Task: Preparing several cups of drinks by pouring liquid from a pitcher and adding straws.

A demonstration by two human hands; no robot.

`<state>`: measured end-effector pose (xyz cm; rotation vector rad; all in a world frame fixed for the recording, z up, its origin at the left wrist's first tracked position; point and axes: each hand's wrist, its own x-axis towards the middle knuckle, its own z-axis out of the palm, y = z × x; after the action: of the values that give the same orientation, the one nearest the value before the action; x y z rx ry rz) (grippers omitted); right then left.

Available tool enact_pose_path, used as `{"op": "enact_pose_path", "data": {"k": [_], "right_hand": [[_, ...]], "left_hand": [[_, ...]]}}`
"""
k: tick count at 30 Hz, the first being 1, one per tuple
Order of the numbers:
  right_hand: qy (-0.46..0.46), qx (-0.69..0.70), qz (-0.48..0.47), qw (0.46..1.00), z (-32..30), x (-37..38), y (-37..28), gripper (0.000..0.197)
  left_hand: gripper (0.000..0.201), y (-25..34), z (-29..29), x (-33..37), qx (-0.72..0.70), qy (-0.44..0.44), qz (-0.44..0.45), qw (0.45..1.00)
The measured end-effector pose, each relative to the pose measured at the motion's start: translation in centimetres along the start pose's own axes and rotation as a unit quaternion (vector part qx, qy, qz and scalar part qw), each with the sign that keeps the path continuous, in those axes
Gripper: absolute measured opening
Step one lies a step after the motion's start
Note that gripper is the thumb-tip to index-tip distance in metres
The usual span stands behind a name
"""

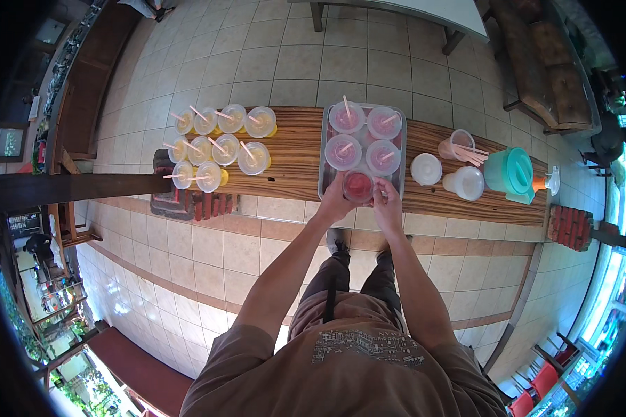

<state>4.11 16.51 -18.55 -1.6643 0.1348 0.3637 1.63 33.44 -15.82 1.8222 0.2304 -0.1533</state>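
A clear plastic cup of red drink [358,186] stands at the near edge of a metal tray [400,174]; I see no straw in it. My left hand [335,200] is closed around its left side. My right hand [387,199] has its fingers bent against the right side of the rim. Whether a lid covers this cup is hard to make out. Behind it on the tray stand several lidded cups of pink drink [343,151], each with a pale pink straw [346,105].
Several lidded yellow drinks [254,159] with straws stand left on the wooden bench [295,153]. Right of the tray are white lids [426,169], a white-topped container [468,182], a cup of straws [458,144], a teal pitcher [509,172] and a spray bottle [551,181]. A wooden post [76,192] juts in left.
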Motion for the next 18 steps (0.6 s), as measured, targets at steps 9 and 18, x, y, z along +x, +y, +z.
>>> {"op": "enact_pose_path", "data": {"k": [9,18], "right_hand": [[-0.011,-0.004,-0.020,1.000,-0.3,0.5,0.2,0.032],[0.042,-0.096,0.104,0.989,-1.2,1.5,-0.7,0.065]], "left_hand": [[0.115,-0.5,-0.6,-0.5,-0.037,-0.031,-0.014,0.999],[0.127,-2.4,-3.3,-0.9,-0.120,-0.053,-0.054,0.990]]}}
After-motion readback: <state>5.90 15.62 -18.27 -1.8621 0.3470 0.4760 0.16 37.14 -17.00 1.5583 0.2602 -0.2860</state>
